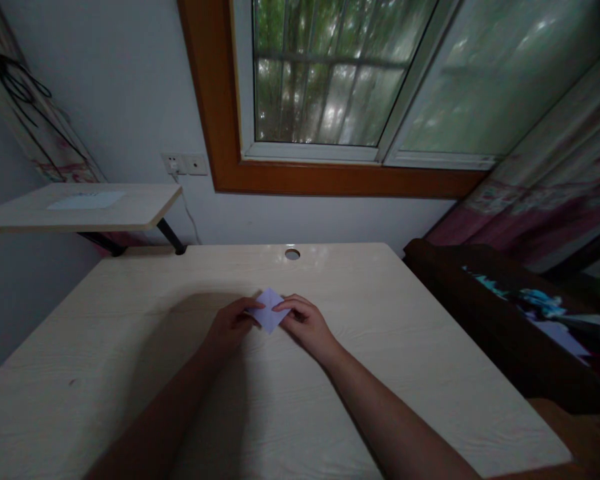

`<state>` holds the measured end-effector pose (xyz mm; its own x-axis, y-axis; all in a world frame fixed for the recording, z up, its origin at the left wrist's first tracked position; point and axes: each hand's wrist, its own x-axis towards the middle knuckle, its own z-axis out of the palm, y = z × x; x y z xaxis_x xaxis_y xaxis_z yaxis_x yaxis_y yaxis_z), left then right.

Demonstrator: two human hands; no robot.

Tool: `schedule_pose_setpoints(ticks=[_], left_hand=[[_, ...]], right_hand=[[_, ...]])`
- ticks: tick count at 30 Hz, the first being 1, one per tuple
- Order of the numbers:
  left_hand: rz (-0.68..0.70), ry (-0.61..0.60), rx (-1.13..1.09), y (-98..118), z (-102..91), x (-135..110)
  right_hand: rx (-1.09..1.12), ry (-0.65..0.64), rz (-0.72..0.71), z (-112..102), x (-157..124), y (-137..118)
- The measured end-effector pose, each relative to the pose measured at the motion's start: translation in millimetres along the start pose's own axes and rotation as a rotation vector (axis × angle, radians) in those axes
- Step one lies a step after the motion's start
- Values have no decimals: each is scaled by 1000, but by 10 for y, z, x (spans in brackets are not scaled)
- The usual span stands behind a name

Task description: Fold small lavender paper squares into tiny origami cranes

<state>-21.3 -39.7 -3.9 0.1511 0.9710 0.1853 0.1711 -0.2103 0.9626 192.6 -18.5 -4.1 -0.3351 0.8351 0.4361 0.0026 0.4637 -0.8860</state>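
Observation:
A small folded piece of pale lilac paper (pixel 270 308) lies on the light wooden table (pixel 380 360), roughly diamond-shaped. My left hand (pixel 233 323) pinches its left side, fingers curled and pressed on the paper. My right hand (pixel 305 321) grips its right side with fingertips on top of it. Both forearms reach in from the near edge and the hands nearly meet over the paper.
A round cable hole (pixel 292 254) sits near the table's far edge. A raised shelf (pixel 80 208) with a white sheet stands at the left. A wall socket (pixel 184 164) is behind, a window (pixel 340 73) above. Dark furniture (pixel 505 313) borders the table's right side.

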Motion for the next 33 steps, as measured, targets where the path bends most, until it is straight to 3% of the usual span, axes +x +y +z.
schedule_pose_setpoints(ticks=[5, 14, 22, 33], left_hand=[[-3, 9, 119, -21, -9, 9], [-8, 1, 68, -97, -9, 11], [52, -21, 77, 11, 11, -4], [41, 40, 74, -72, 127, -22]], right_hand=[[22, 22, 35, -2, 0, 27], [36, -21, 12, -11, 19, -17], [27, 2, 18, 9, 28, -82], [-39, -50, -89, 65, 10, -57]])
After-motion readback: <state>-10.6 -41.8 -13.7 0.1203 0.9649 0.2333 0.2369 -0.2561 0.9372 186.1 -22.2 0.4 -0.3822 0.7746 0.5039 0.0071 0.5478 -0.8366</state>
